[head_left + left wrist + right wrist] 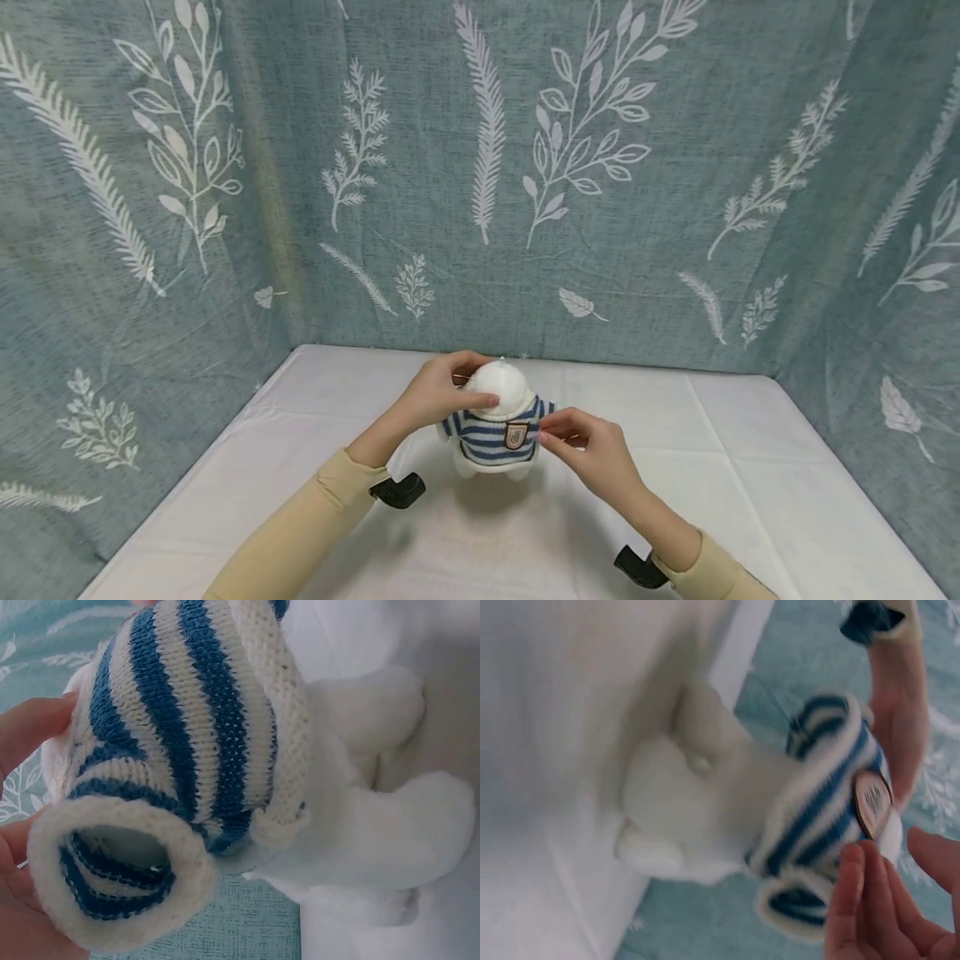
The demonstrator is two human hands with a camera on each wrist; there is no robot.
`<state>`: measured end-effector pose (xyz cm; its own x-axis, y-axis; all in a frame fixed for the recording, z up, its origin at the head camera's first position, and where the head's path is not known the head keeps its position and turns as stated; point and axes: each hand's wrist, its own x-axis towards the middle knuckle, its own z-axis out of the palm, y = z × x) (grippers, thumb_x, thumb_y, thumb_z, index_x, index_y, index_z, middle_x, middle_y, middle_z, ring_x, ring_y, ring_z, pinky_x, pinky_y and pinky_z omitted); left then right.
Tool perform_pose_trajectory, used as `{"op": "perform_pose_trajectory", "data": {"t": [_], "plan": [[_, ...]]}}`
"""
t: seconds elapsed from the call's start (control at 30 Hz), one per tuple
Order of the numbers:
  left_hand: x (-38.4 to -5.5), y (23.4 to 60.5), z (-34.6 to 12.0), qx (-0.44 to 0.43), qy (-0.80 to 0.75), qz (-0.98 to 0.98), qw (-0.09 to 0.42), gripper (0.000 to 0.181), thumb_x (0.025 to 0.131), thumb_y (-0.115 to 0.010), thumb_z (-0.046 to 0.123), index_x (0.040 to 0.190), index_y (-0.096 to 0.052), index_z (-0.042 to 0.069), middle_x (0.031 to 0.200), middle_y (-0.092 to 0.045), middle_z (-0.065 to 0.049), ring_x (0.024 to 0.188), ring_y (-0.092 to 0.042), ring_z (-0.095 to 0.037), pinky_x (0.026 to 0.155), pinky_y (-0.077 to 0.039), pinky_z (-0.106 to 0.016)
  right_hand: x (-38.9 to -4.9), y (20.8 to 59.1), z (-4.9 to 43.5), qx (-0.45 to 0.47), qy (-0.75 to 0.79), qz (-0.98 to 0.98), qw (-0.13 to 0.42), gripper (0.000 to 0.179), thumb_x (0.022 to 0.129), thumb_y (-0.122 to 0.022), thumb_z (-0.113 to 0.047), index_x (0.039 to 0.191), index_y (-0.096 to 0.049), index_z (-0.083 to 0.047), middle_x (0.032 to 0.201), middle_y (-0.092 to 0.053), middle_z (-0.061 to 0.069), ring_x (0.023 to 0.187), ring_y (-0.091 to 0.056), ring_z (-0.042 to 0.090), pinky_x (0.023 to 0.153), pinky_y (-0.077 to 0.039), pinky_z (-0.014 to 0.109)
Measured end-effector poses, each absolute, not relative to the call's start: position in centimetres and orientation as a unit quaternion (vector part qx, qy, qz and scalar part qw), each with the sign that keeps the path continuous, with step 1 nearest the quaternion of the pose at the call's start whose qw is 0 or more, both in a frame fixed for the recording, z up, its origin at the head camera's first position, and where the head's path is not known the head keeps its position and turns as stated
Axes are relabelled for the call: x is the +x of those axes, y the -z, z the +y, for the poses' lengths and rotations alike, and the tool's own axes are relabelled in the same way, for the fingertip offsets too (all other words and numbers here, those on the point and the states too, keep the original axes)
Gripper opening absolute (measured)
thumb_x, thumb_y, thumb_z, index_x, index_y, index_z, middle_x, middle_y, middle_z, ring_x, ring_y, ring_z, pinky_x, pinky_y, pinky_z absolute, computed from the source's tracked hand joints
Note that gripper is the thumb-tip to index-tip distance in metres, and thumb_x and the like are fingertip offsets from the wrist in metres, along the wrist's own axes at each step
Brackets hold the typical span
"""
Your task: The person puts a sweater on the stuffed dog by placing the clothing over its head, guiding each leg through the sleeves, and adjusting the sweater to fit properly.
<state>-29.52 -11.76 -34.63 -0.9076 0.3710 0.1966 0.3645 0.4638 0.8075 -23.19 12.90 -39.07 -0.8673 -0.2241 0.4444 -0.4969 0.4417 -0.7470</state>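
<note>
A white plush toy (495, 425) stands on the white table (750, 467), wearing a blue and white striped knitted sweater (495, 437) with a brown badge. My left hand (442, 392) grips the toy's round white head from the left, thumb across its front. My right hand (581, 442) pinches the sweater's sleeve on the right side. The left wrist view looks close at the sweater (187, 750), an empty sleeve cuff (112, 877) and the toy's white legs (390, 840). In the right wrist view, blurred, are the toy (697, 810), the sweater (825, 817) and my right fingers (862, 900).
Teal cloth with white leaf prints (480, 167) walls the table on the left, back and right. The white tablecloth stretches to both sides of the toy. Black wrist camera mounts (397, 490) sit on both tan sleeves.
</note>
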Motion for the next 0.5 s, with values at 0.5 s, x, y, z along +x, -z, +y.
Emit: {"op": "perform_pose_trajectory", "data": {"t": [0.5], "plan": [[-29.2,35.2,-11.6,0.225,-0.474,0.851,-0.023,0.051,0.074,-0.081,0.035,0.119,-0.064,0.019,0.112,-0.066,-0.001,0.098,-0.064,-0.018,0.08,-0.054,-0.035,-23.1,41.8,10.0,0.187,-0.513,-0.838,0.024,0.029,0.082,-0.07,-0.044,0.081,-0.075,-0.014,0.072,-0.072,-0.001,0.071,-0.07,0.025,0.059,-0.053,0.023]]}}
